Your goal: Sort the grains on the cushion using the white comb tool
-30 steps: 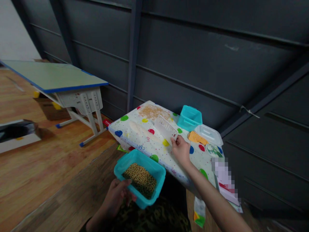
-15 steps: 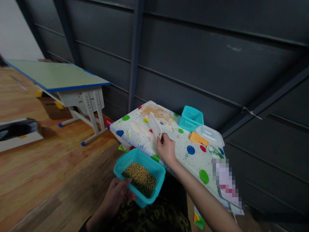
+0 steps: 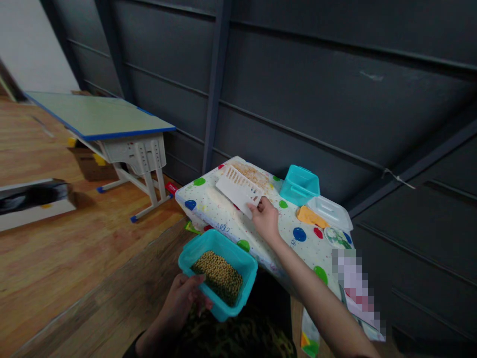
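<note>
My left hand [image 3: 186, 294] grips the near left rim of a turquoise plastic tub [image 3: 247, 263], thumb over the edge. Yellowish beans [image 3: 219, 272] fill the tub's lower part, which is held just in front of the table. My right hand [image 3: 265, 219] pinches one corner of a flat white plastic plate [image 3: 235, 195] with slots along its far edge. The plate is over the far left of the table and partly covers the view of a pale, grainy spread [image 3: 257, 175]. A light powdery patch [image 3: 220, 200] shows beside the plate.
A table with a balloon-print cloth [image 3: 278, 233] stands against a dark panelled wall [image 3: 298, 99]. On its right are another turquoise tub [image 3: 300, 185], a clear lid [image 3: 331, 213], an orange cloth [image 3: 312, 217] and a blurred-out item [image 3: 356, 288]. A green-topped desk [image 3: 100, 117] and boxes stand left.
My right hand has turned the white plate from nearly edge-on to showing its broad face. The whole scene has shifted slightly right in view; my left hand still holds the tub.
</note>
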Demonstrator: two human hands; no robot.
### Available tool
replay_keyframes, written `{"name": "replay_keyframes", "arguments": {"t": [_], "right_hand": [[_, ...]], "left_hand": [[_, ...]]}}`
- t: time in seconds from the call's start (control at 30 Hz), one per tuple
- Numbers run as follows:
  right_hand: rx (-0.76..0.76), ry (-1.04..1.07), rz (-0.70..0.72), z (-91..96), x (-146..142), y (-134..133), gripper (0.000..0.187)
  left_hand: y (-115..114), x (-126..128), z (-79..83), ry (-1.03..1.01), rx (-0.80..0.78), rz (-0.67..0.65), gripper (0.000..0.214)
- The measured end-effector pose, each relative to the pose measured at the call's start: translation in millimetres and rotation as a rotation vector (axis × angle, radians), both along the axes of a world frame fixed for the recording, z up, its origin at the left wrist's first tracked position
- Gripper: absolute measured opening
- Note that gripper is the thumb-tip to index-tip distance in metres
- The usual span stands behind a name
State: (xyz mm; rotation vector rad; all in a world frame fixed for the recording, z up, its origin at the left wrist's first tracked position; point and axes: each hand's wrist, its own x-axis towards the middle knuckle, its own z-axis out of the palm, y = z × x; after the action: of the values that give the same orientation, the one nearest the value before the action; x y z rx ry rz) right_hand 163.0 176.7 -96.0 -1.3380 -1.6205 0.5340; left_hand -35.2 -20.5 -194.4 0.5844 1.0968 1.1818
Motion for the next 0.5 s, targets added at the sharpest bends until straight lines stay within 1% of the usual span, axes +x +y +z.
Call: {"name": "replay_keyframes", "arguments": {"t": [0.03, 0.1, 0.17, 0.23, 0.37, 0.43, 0.5], "right_hand": [[-0.017, 0.092, 0.039, 3.7, 11, 3, 0.018], [-0.102, 0.238, 0.15, 9.5, 32, 6, 0.03], [-0.194, 0.312, 0.218, 11.0, 50, 3, 0.041], [-0.258, 0.337, 0.252, 7.0, 62, -5, 0.046], [-0.336, 0.32, 0.28, -8.3, 70, -21, 0.046], [-0.346, 0.299, 0.283, -13.0, 68, -21, 0.045], [-0.333, 0.291, 0.293, -13.9, 64, -14, 0.044]], "left_hand": [[0, 0, 1.1, -0.002, 0.002, 0.002, 0.053], [0, 0, 1.7, -0.01, 0.002, 0.007, 0.054], [1, 1, -0.2, -0.021, 0.002, 0.013, 0.053], [3, 3, -3.8, -0.031, -0.001, 0.017, 0.05], [3, 4, -7.7, -0.058, -0.018, 0.048, 0.05], [2, 4, -6.8, -0.057, -0.017, 0.043, 0.049], [2, 3, -6.8, -0.05, -0.014, 0.022, 0.048]]}}
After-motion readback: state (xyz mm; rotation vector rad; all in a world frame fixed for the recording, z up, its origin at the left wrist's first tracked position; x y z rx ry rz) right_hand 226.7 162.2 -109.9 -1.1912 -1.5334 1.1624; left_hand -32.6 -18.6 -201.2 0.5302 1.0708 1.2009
